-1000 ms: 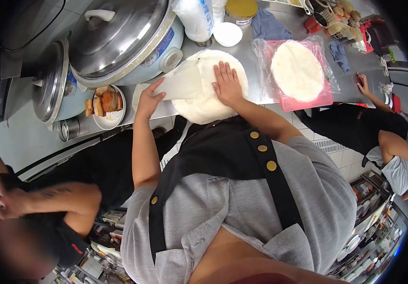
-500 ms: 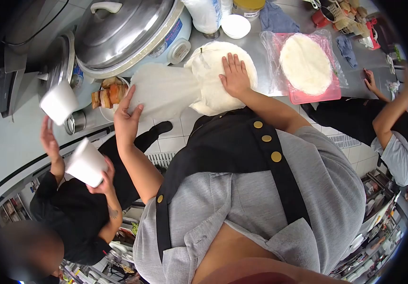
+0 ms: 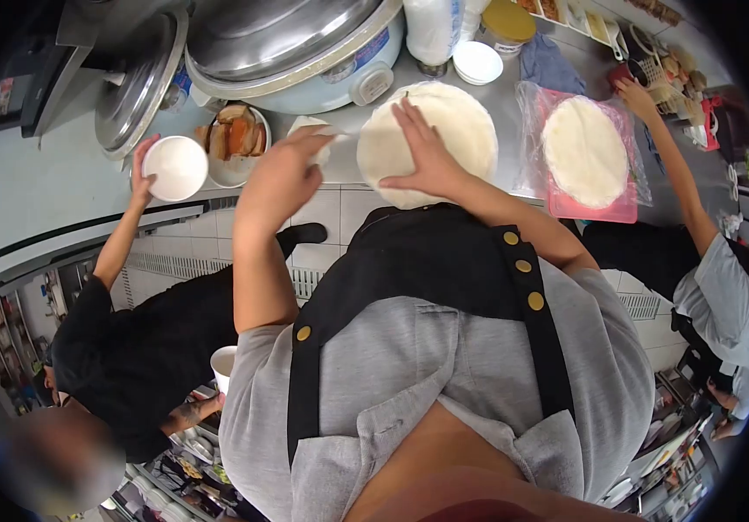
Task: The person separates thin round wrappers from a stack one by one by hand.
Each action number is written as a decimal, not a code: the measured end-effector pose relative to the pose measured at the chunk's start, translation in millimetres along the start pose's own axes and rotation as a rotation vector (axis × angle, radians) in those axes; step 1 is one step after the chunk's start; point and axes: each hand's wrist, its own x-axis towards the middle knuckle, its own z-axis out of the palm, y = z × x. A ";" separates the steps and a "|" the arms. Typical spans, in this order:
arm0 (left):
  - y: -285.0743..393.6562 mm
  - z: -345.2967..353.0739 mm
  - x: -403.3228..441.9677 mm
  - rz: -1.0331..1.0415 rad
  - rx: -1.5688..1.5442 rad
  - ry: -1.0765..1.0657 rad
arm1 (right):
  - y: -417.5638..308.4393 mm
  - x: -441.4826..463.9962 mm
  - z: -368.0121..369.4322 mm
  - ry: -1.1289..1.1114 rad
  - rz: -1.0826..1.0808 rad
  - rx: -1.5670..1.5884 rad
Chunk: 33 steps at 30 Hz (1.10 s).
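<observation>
A round stack of pale flat dough sheets point(image 3: 466, 130) lies at the counter's front edge. Over its left half is my right hand point(image 3: 431, 161), fingers spread and thumb apart, its fingertips at the dough. To the left of the stack is my left hand point(image 3: 283, 178), slightly blurred, with its fingers stretched out towards the stack and the thumb apart. A small part of a thin whitish sheet point(image 3: 318, 157) shows just behind its fingers; whether they touch is unclear. Another pale round point(image 3: 585, 152) rests on a pink board point(image 3: 596, 209) with clear plastic at the right.
Large lidded cookers point(image 3: 305, 91) stand at the back left, near a bowl of browned food pieces point(image 3: 237, 143). White bowls point(image 3: 477, 63), a yellow-lidded jar point(image 3: 508, 26) and a blue cloth point(image 3: 553, 65) are behind. A co-worker's hand holds a white container point(image 3: 175, 168); another co-worker reaches at right.
The wide thin sheet stretched between my left hand and the stack no longer spans that gap. My left hand has moved right. The co-worker at left has moved the white containers.
</observation>
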 end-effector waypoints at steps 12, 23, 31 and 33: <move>109.8 32.2 128.7 0.466 -0.342 -0.435 | 45.3 -88.0 -159.8 0.206 -0.012 0.430; 226.0 154.7 284.6 0.777 -0.335 0.087 | 136.1 -188.1 -301.5 0.822 0.208 0.248; 155.9 331.7 267.4 0.899 -0.018 -0.108 | 222.9 -255.7 -183.6 0.478 0.501 -0.415; 143.3 351.6 245.2 0.915 0.121 -0.231 | 226.3 -262.0 -154.9 0.385 0.666 -0.373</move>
